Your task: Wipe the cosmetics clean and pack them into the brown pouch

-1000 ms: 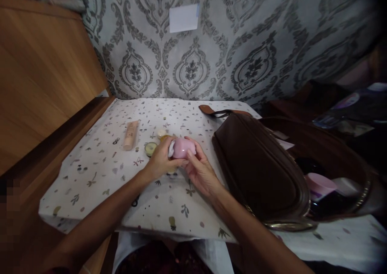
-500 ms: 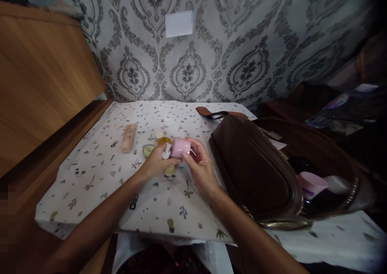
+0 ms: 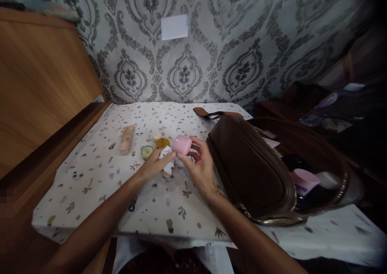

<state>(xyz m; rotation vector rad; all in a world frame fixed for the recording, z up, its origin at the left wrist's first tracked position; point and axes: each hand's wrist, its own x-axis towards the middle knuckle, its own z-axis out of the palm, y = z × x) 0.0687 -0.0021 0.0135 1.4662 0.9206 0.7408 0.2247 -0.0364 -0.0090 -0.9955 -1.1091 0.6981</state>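
1. Right hand (image 3: 201,165): fingers curled, thumb and fingertips closed on a pink jar lid (image 3: 181,144), lifted clear of the table (image 3: 99,185). A second ago both hands pressed together around the pink piece; now the lid sits apart, up and to the right.
2. Left hand (image 3: 154,166): fingers closed around a small white jar (image 3: 167,161), held low over the table, just left of the lid. Half a second ago only a sliver of white showed at the lid's edge; more of it is now exposed.
3. Just beyond the hands: an amber round pot (image 3: 162,142), a greenish tin (image 3: 146,151) and a small pale cap (image 3: 157,135), close together. A beige tube (image 3: 127,139) lies further left.
4. Right of the hands: an open brown bag (image 3: 250,169), its flank near the right hand; a lilac cup (image 3: 304,180) shows inside.
5. Behind: patterned wallpaper (image 3: 242,44) bearing a white note (image 3: 174,26).
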